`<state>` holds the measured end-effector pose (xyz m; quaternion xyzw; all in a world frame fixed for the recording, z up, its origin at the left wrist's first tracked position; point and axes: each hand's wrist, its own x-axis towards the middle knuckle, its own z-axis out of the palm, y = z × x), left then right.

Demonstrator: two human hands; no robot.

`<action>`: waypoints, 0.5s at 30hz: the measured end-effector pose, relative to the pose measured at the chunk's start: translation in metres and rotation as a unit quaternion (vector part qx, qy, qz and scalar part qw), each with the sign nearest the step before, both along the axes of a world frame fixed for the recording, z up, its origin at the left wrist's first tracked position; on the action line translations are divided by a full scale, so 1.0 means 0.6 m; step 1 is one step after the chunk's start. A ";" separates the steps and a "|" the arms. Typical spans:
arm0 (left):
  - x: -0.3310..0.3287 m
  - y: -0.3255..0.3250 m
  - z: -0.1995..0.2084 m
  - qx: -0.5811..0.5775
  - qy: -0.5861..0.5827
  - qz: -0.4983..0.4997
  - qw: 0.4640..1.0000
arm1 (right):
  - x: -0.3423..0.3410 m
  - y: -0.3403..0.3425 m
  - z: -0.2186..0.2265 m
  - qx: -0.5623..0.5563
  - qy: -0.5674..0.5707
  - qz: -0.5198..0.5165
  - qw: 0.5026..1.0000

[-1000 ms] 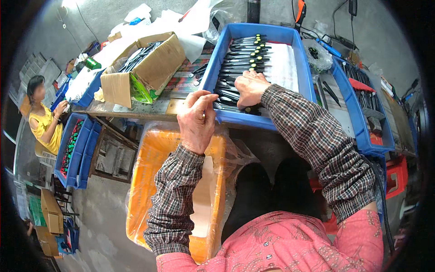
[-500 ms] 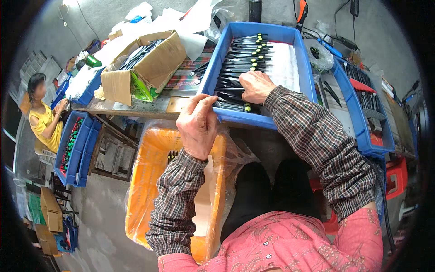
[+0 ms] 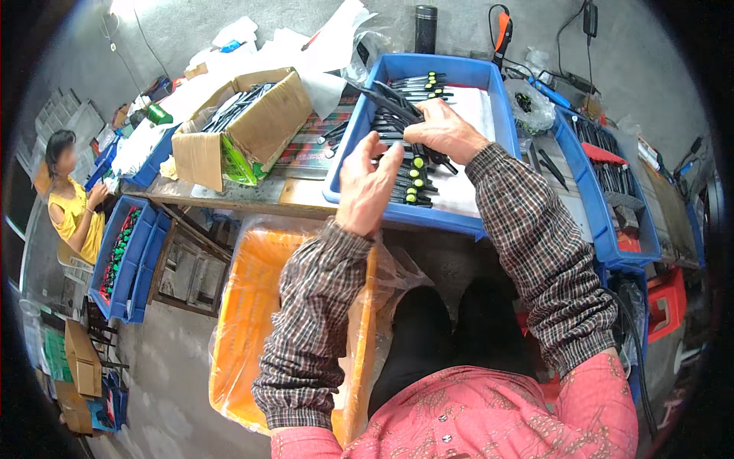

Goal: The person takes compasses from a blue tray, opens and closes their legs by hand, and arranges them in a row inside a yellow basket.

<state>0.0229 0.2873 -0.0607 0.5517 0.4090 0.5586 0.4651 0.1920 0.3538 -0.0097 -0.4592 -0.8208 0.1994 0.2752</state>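
Observation:
My right hand point(image 3: 447, 131) is closed round a bunch of slim black tools point(image 3: 394, 105), lifted at a slant over the blue tray point(image 3: 511, 115). Their exact kind is unclear. My left hand point(image 3: 367, 183) is over the tray's near left edge, thumb and fingers apart, with nothing visible between them; part of its fingertips overlaps the tools behind. More black tools with yellow-green ends point(image 3: 417, 172) lie in a row inside the tray, on a white sheet point(image 3: 475, 115). The held bunch and my hands hide part of that row.
An orange basket point(image 3: 245, 321) lined with clear plastic stands below the bench's front edge. On the bench, a cardboard box point(image 3: 271, 118) of dark slim pieces sits left, another blue tray point(image 3: 604, 222) right. A person in yellow point(image 3: 76, 222) sits far left; a red stool point(image 3: 669, 306) is right.
My right hand has raised a bunch of black tools out of the tray's near part. My left hand has moved right, its pinched fingers now spread.

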 end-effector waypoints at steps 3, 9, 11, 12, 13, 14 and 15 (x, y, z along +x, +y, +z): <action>0.054 0.004 0.026 -0.101 -0.115 -0.045 0.987 | 0.005 0.022 -0.045 0.119 0.074 -0.070 0.988; 0.108 0.041 0.026 -0.171 -0.229 -0.097 0.953 | 0.008 0.036 -0.018 -0.127 0.152 -0.083 0.977; 0.113 0.042 0.029 -0.169 -0.216 -0.096 0.957 | 0.009 0.025 -0.011 -0.147 0.182 -0.071 0.970; 0.117 0.044 0.028 -0.179 -0.241 -0.094 0.949 | 0.010 0.019 -0.008 -0.191 0.212 -0.058 0.957; 0.119 0.045 0.027 -0.189 -0.265 -0.092 0.941 | 0.009 0.011 -0.005 -0.233 0.242 -0.044 0.941; 0.119 0.052 0.021 -0.198 -0.288 -0.100 0.932 | 0.006 0.011 -0.017 -0.167 0.242 -0.079 0.952; 0.117 0.057 0.017 -0.197 -0.286 -0.099 0.932 | 0.009 0.009 -0.017 -0.167 0.243 -0.078 0.952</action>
